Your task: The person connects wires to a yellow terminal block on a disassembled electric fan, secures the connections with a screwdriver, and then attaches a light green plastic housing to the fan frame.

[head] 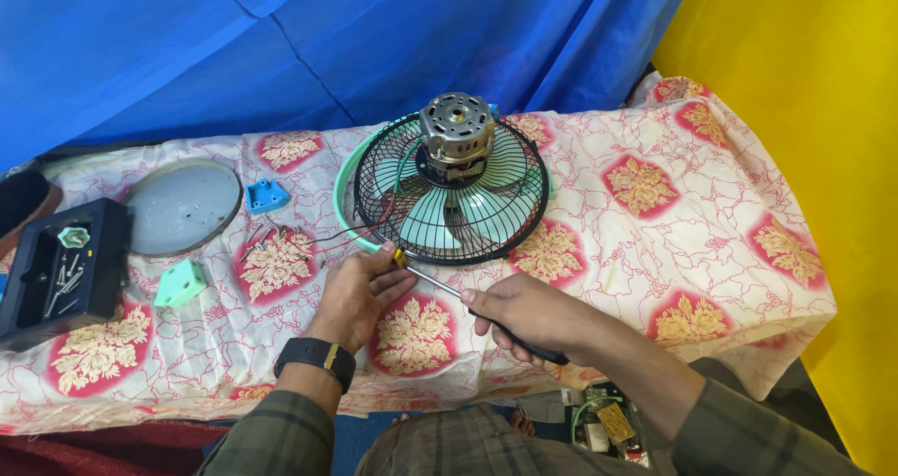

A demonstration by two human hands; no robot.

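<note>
Now, right hand [533, 315] grip closed round screwdriver [468, 298], left hand [360, 289] pinching its tip beside fan [449, 191].

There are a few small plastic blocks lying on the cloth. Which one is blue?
The blue block is the one beside the grey round plate. The pale green block lies lower, near the black tray.

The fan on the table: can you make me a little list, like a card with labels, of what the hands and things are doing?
fan: black wire cage, mint blades, bare motor on top
left hand: pinches a small yellow piece at the cage rim
right hand: grips a screwdriver, tip by that piece
wrist: black watch
left of fan: grey round plate, blue bracket, mint block, black tray with screws
table cover: flowered cloth
</note>
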